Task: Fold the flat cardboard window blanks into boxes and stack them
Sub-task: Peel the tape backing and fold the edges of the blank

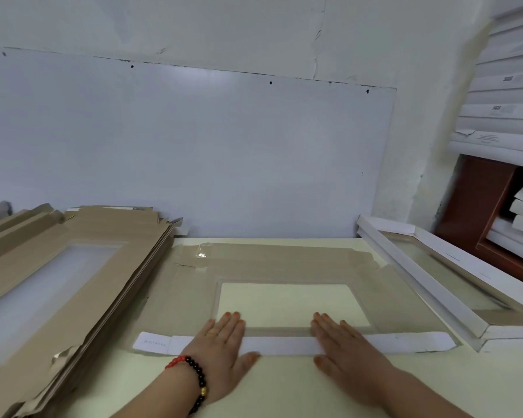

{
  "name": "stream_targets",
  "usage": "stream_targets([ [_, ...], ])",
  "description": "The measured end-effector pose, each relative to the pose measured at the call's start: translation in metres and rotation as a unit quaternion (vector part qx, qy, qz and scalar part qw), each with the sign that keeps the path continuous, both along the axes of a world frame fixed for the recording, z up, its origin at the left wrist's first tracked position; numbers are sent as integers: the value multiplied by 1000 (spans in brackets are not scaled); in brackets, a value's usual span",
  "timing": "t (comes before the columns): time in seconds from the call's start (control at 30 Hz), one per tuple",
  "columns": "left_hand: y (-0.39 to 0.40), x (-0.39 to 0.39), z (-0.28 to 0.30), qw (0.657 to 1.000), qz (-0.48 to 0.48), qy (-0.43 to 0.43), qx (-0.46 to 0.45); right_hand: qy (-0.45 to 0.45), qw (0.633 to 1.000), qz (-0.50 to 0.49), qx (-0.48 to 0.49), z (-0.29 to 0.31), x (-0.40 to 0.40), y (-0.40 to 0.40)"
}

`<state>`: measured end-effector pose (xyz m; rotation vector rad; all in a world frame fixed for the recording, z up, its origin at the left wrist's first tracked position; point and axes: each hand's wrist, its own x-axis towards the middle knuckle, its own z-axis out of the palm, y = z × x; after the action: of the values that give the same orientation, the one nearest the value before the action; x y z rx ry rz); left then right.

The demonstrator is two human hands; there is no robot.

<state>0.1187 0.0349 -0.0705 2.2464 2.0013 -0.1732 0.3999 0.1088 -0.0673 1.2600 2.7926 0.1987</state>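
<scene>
Pale grey-white wall (194,131) across the whole back, a large smooth panel fixed to it with dark screw heads along its top edge. Pale yellow-green table (284,387) below, filling the near half.

Far right: tall stack of white folded boxes (507,95), rising out of view, small printed labels on some edges. Dark reddish-brown wooden frame (480,203) beneath and beside that stack.

Left: thick pile of flat brown cardboard blanks (112,267), each with a window opening, edges fanned and uneven, torn corner at the near end. Crowding the left edge of the working space, just beside the blank in hand.

Right, on the table: one finished white window box (429,282), lying tilted toward the corner, clear film in its opening, near corner close to the working blank.

Centre: single flat blank (284,263), brown side up, window showing the table through clear film. Near flap (281,345) folded over, white face up, small printed tab at its left end.

Left hand (221,345), palm down on the flap, fingers straight and close together, thumb spread. Beaded bracelet (194,375), red and black, on that wrist; ring on one finger.

Right hand (341,345), likewise flat, fingers straight, pressing the same flap further right.
</scene>
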Motion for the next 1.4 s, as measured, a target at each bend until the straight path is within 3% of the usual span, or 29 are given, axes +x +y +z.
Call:
stream_targets([
  [0.43,-18,-83,-5,983,176,46,15,45,984,-167,-48,1,96,20],
  [0.77,-40,-62,-9,943,319,-42,89,66,984,-163,13,-2,115,5],
  [0.9,-54,-36,-14,947,308,-40,77,48,989,-120,78,5,120,-26],
  [1.07,-49,-21,-15,960,266,-38,75,112,979,-123,118,-9,118,-54],
  [1.17,-29,-19,-10,963,250,-58,84,146,962,-70,220,-5,112,-64],
  [1.3,-3,-4,1,956,257,-88,114,161,964,-38,209,-1,94,-68],
  [1.4,9,25,2,964,208,-117,113,160,964,-15,213,4,74,-77],
])
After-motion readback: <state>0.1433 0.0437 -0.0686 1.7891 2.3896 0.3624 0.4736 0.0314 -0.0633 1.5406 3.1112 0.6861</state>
